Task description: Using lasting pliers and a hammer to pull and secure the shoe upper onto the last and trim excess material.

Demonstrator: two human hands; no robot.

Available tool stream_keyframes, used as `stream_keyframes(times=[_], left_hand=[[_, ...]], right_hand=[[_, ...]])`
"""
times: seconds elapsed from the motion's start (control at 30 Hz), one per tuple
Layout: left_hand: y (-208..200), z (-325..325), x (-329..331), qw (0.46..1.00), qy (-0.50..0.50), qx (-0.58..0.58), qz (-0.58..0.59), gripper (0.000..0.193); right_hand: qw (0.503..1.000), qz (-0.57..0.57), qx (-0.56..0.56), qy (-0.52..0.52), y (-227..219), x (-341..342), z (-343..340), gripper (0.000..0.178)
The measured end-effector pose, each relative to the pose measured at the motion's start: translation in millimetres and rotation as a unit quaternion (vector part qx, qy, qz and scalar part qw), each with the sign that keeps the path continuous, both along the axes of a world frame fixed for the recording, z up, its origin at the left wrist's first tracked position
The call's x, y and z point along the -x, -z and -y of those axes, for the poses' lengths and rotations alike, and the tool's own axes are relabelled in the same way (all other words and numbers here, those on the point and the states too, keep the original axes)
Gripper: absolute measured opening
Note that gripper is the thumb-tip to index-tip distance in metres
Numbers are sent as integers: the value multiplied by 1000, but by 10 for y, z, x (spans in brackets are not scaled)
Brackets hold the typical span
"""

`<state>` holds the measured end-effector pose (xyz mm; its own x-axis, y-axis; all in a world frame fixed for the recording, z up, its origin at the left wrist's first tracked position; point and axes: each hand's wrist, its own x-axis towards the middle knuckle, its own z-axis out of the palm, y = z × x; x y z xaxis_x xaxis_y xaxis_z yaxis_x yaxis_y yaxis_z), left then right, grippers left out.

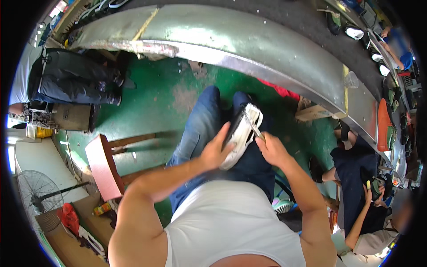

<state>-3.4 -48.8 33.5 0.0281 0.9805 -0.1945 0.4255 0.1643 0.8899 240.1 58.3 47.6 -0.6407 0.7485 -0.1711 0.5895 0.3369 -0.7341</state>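
Note:
A shoe point(240, 142) with a white side and a black sole lies tilted over my lap, its far end raised. My left hand point(216, 149) is closed round its left side, with the thumb on the white part. In my right hand point(272, 149) is a slim metal hand tool point(255, 126), its grip inside my fist. The tool's tip reaches the white part of the shoe near the far end. I cannot make out the exact kind of tool.
A long metal-topped bench point(202, 38) curves ahead, beside a dark belt point(302, 33) carrying shoes. A wooden chair point(103, 167) and a fan point(38, 200) stand at left. One person point(73, 75) stands far left; another point(364, 222) sits at right holding a shoe. The floor point(151, 89) is green.

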Motion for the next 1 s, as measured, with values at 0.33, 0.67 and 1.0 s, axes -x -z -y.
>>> stream_keyframes(times=[0.33, 0.67, 1.0], left_hand=[[-1147, -190, 433, 985, 57, -79, -141, 89], [-1029, -1377, -127, 981, -39, 81, 171, 44], [-175, -294, 127, 980, 135, 100, -106, 38]], right_hand=[[897, -242, 236, 285, 367, -476, 797, 35], [922, -193, 196, 271, 254, -627, 677, 25], [990, 34, 140, 7, -488, -456, 571, 20]])
